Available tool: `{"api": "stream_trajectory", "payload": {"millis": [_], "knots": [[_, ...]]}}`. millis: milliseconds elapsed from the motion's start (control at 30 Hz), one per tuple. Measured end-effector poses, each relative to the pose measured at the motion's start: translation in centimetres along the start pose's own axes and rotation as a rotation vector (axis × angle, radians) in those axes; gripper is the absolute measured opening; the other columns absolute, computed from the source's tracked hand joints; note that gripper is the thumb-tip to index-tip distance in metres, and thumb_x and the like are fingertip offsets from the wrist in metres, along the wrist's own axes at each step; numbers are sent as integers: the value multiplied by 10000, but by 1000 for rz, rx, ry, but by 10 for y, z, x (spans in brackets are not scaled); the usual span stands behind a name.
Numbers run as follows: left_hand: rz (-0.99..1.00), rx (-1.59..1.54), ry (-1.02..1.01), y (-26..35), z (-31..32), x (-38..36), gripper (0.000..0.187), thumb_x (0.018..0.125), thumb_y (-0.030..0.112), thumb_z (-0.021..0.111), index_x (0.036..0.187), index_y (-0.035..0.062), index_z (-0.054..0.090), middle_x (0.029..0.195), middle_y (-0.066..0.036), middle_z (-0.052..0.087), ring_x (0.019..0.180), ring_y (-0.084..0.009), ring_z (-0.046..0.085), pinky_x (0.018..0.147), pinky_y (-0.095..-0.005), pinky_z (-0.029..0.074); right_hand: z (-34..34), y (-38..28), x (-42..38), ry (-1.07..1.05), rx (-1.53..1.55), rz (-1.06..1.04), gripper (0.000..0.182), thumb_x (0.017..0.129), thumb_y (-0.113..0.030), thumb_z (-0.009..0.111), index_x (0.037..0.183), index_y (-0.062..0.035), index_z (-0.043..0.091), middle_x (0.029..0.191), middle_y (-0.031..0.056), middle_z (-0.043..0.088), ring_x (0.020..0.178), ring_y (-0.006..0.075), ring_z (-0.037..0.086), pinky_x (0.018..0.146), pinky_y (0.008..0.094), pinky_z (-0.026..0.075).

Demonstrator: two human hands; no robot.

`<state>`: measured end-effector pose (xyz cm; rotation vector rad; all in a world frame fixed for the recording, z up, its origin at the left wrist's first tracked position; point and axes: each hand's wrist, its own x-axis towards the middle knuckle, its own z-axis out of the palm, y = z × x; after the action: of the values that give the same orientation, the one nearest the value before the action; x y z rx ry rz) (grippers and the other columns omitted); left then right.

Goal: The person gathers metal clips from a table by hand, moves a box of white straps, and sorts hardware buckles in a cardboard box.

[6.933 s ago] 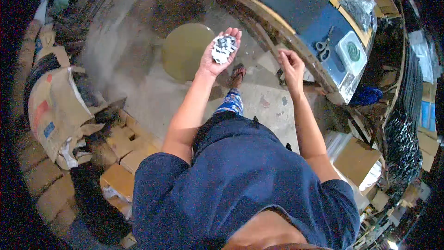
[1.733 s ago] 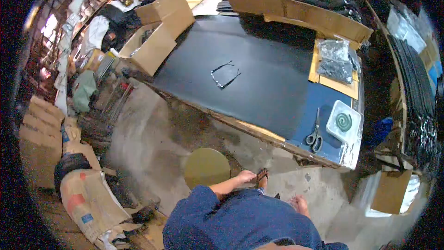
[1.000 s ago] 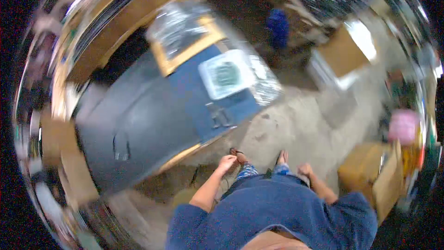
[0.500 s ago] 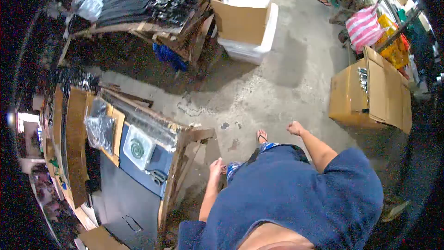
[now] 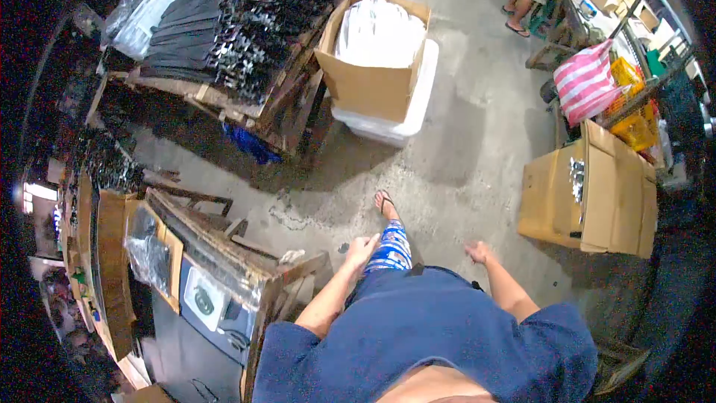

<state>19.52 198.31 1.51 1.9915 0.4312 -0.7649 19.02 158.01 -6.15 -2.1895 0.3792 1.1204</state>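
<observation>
My left hand (image 5: 362, 250) hangs in front of my left hip, beside the patterned blue and white shorts (image 5: 391, 248). Its fingers are loosely bent, and I see nothing in them. Out over the concrete floor on the other side is my right hand (image 5: 478, 252), a little blurred, its fingers partly stretched and nothing visible in it. Neither hand touches any object. Nearest to the left hand is the corner of a wooden workbench (image 5: 302, 269), carrying a clear plastic tub (image 5: 205, 297) and scissors (image 5: 237, 339).
Ahead, an open carton (image 5: 369, 93) of white items stands on a white container (image 5: 421, 101). Dark strips (image 5: 183, 37) cover a table at the left. A large cardboard box (image 5: 552, 194) and a striped bag (image 5: 585, 82) are at the right. Another person's leg (image 5: 520, 7) shows beyond.
I have stepped forward: one sandalled foot is now out in front. The bench, cartons and bag sit lower in view. My left hand has swung forward; the right has dropped back slightly.
</observation>
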Motion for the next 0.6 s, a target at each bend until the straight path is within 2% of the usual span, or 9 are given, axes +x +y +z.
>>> {"api": "stream_trajectory", "payload": {"millis": [133, 200, 300, 333, 367, 400, 467, 533, 600], "knots": [[22, 77, 69, 46, -29, 70, 610, 823, 581, 374, 742, 61, 683, 711, -157, 627, 729, -262, 612, 715, -366, 451, -1, 39, 36, -64, -65, -101, 262, 740, -185, 547, 872, 15, 653, 657, 104, 621, 519, 166, 571, 494, 331, 476], [53, -10, 76, 61, -38, 117, 666, 815, 612, 344, 665, 56, 677, 659, -170, 609, 705, -275, 604, 699, -358, 453, -20, 22, 21, 23, 273, -13, 249, 724, -256, 570, 827, -45, 654, 732, 137, 639, 691, 243, 617, 609, 379, 473], [48, 6, 139, 102, -63, 171, 601, 816, 588, 402, 795, 53, 675, 728, -137, 630, 671, -238, 597, 683, -332, 457, -46, 6, 39, 139, 190, 297, 294, 724, -289, 599, 845, -27, 650, 776, 157, 641, 740, 270, 614, 672, 387, 475], [122, -139, 198, 130, -74, 179, 582, 816, 572, 433, 911, 34, 633, 839, -116, 629, 658, -208, 603, 669, -315, 466, -50, 14, 64, 141, 186, 296, 294, 724, -289, 599, 845, -27, 650, 776, 157, 641, 740, 270, 614, 672, 387, 475], [194, -287, 255, 154, -84, 192, 595, 816, 557, 465, 1027, 15, 592, 949, -95, 629, 645, -178, 610, 656, -298, 475, -53, 35, 97, 231, -60, 54, 263, 733, -241, 581, 857, -20, 654, 791, 146, 647, 725, 253, 611, 671, 350, 473], [138, -426, 123, 162, -97, 217, 664, 813, 558, 479, 1175, 1, 467, 1108, -106, 551, 682, -172, 602, 666, -293, 469, -60, 48, 114, 309, -308, -184, 239, 741, -192, 564, 868, -13, 657, 806, 135, 653, 711, 237, 608, 671, 313, 472], [34, -525, 213, 210, -127, 220, 829, 746, 646, 490, 1244, -8, 379, 1165, -136, 488, 809, -153, 580, 715, -304, 455, -107, -24, 116, 375, -186, 4, 286, 784, -257, 562, 910, -12, 638, 869, 168, 638, 794, 248, 604, 710, 319, 460], [-144, -690, 140, 239, -157, 235, 947, 695, 691, 499, 1317, 16, 271, 1243, -160, 417, 877, -217, 561, 772, -361, 438, -149, -119, 116, 615, 64, -186, 338, 821, -319, 535, 904, -2, 620, 818, 184, 630, 742, 257, 605, 678, 349, 455], [-160, -822, 131, 257, -173, 250, 965, 687, 689, 505, 1335, 27, 235, 1273, -174, 377, 910, -252, 544, 801, -394, 419, -191, -198, 131, 808, 38, -388, 352, 836, -324, 527, 870, 19, 604, 726, 170, 614, 680, 223, 587, 635, 359, 445]]}}
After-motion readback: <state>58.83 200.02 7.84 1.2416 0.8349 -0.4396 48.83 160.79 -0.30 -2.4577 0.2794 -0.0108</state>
